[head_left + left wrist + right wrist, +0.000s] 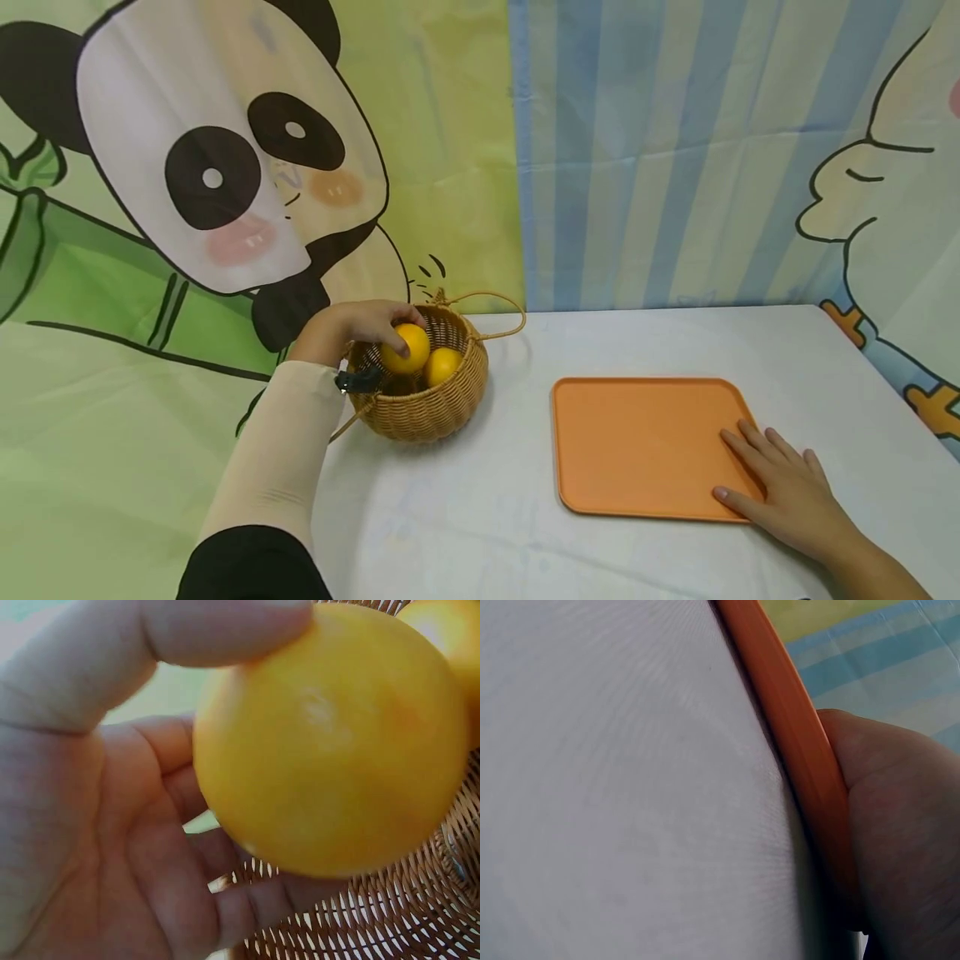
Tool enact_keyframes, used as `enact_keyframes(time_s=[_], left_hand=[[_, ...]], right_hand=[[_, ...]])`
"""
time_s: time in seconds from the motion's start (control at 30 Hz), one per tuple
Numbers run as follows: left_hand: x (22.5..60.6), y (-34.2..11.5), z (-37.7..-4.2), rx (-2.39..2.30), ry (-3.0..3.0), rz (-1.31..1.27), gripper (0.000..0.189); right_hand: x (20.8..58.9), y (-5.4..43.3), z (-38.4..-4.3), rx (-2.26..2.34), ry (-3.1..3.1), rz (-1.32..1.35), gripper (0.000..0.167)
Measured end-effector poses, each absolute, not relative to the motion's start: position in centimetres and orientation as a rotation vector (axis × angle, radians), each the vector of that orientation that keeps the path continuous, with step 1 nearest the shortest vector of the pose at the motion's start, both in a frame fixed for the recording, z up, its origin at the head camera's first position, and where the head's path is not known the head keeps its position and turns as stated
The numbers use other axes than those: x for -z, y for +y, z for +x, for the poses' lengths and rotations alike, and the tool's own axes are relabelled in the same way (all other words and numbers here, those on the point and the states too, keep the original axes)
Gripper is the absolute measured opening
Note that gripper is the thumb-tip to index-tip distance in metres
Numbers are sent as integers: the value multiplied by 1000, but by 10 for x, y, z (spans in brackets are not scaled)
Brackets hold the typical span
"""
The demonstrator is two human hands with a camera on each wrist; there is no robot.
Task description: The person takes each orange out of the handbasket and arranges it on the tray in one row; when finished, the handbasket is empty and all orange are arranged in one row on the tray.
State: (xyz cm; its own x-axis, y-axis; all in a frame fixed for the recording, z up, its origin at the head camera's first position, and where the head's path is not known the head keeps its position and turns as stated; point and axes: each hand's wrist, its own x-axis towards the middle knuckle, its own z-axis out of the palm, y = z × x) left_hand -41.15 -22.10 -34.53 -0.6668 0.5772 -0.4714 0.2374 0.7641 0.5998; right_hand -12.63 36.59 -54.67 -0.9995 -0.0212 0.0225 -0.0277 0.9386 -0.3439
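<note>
My left hand [358, 327] reaches over the wicker basket [435, 415] and grips a round yellow-orange fruit, an orange [407, 350], between thumb and fingers. In the left wrist view the held orange [330, 750] fills much of the picture, with the thumb across its top and the basket's weave behind it. Inside the basket, just right of the held one, lies a second orange [443, 365]. On the other side, my right hand [797, 493] rests with spread fingers on the right end of the flat orange tray [645, 446]. Its thumb lies over the tray's edge [802, 765] in the right wrist view.
Two thin looped handles stick out from the basket, one handle [504, 331] at the right and one at the lower left. A white tablecloth [480, 508] covers the table. Behind it hangs a printed curtain [637, 150] with a panda and stripes.
</note>
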Motion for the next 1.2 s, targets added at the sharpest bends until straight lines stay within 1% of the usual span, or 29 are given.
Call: enact_keyframes(time_s=[0.17, 0.5, 0.7, 0.97, 1.2], left_hand=[[348, -226, -405, -795, 2322, 598, 71], [354, -230, -400, -1080, 2301, 743, 61], [351, -228, -396, -1158, 2318, 767, 66], [351, -216, -392, -1337, 2269, 804, 71], [353, -202, -383, -1553, 2161, 822, 70]], right_hand=[[547, 367, -127, -545, -3054, 50, 101], [545, 367, -126, -554, -3070, 52, 100], [546, 368, -126, -559, -3059, 66, 100], [550, 369, -125, -565, -3045, 69, 102], [546, 368, -125, -545, -3058, 53, 100]])
